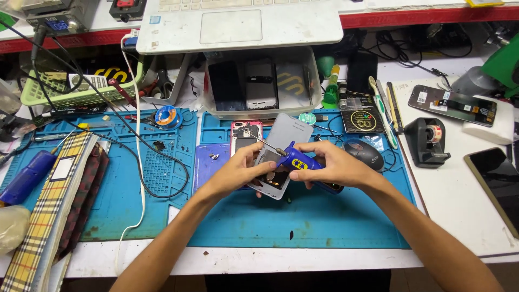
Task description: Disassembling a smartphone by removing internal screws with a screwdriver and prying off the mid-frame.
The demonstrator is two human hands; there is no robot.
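From the head camera, both hands meet over a blue work mat (324,221) that covers the middle of the desk (459,205). The left hand (238,170) curls its grip around the lower edge of a grey phone back cover (286,138), holding it tilted with its far end raised. The right hand (335,165) closes its grip on a blue electric screwdriver (297,161) with yellow rings on its body; the thin bit points left and up, its tip above a pink opened phone (246,135) lying flat on the mat just behind the left hand.

Behind the hands stands a clear plastic tub (262,86) holding dark phone parts and a pale pouch with a yellow wavy mark. A white laptop (238,24) overhangs it from a red-edged shelf. To the right of the tub lies a small black square packet (362,120) with a gold round emblem, beside a dark computer mouse (365,154). Further right sit a black tape dispenser (427,141), a phone panel (451,104) with small white labels (resting on a white block) and a dark screen (497,184) at the desk edge. At the left lie a plaid cloth (43,211), a green basket (81,89) and a blue solder spool (166,116).
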